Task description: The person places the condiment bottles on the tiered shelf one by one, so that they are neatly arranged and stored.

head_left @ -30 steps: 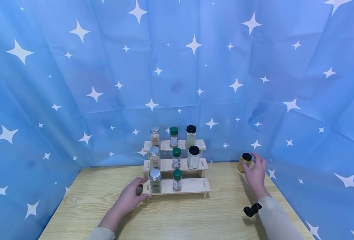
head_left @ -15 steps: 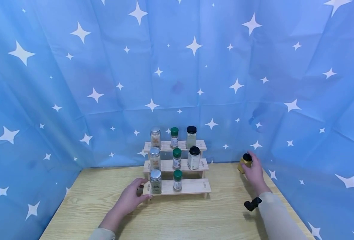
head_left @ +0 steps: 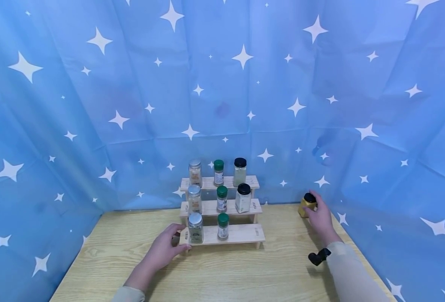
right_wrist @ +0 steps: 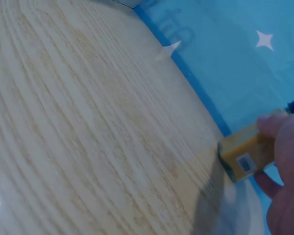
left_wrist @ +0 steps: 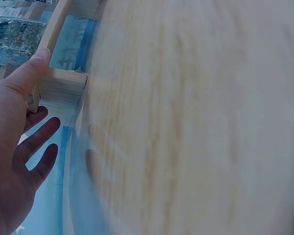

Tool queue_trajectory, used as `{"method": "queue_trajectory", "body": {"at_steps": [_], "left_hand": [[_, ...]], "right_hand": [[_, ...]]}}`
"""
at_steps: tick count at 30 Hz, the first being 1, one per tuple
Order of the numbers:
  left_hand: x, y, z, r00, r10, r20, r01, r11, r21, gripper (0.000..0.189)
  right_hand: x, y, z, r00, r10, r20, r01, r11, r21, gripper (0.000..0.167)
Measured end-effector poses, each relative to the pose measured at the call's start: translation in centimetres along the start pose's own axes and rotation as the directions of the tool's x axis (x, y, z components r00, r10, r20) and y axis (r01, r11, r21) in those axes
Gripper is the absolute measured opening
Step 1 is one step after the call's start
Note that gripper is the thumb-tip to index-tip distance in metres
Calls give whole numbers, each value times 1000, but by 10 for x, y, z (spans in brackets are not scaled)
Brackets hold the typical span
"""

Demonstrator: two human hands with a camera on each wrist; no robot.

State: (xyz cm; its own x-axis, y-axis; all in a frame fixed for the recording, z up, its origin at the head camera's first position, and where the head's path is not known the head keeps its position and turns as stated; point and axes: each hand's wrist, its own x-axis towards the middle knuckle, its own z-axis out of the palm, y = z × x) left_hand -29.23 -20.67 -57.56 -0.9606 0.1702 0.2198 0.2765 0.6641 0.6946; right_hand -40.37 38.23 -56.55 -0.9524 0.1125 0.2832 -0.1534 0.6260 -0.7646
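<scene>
My left hand (head_left: 164, 248) grips the left end of the lowest shelf of a three-tier wooden spice rack (head_left: 241, 235). In the left wrist view the thumb (left_wrist: 35, 66) lies on the board's edge, the index finger is on its other side, and the remaining fingers are spread. At the table's back right, my right hand (head_left: 320, 218) holds a yellow spice jar (head_left: 305, 207) with a black lid between thumb and fingers. The right wrist view shows the yellow jar (right_wrist: 247, 154) with a small pale label; whether its base touches the table cannot be told.
Silver-lidded jars (head_left: 195, 228) stand at the left of each tier and green-capped bottles (head_left: 223, 226) in the middle. Black-lidded jars (head_left: 243, 198) occupy the right of the upper two tiers. A blue star-patterned curtain (head_left: 222, 105) encloses the wooden table (head_left: 237, 277).
My right hand's fingers have drawn in around the yellow jar, which has barely moved. The left hand and the rack keep their places.
</scene>
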Motion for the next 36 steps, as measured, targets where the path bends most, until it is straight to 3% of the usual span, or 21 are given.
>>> {"method": "queue_trajectory", "body": {"at_steps": [10, 21, 28, 36], "left_hand": [[0, 1, 0, 1000, -9, 6, 9, 1000, 3, 66], [0, 1, -1, 1000, -5, 3, 5, 1000, -6, 66], [0, 2, 0, 1000, -13, 2, 13, 1000, -5, 64], [-1, 3, 0, 1000, -19, 2, 19, 1000, 0, 64]], "right_hand": [[-16, -11, -1, 998, -57, -13, 58, 998, 29, 75], [-51, -63, 13, 985, -171, -34, 173, 984, 48, 73], [-70, -95, 24, 979, -200, -48, 203, 976, 82, 74], [-83, -126, 38, 968, -248, -24, 249, 968, 37, 74]]}}
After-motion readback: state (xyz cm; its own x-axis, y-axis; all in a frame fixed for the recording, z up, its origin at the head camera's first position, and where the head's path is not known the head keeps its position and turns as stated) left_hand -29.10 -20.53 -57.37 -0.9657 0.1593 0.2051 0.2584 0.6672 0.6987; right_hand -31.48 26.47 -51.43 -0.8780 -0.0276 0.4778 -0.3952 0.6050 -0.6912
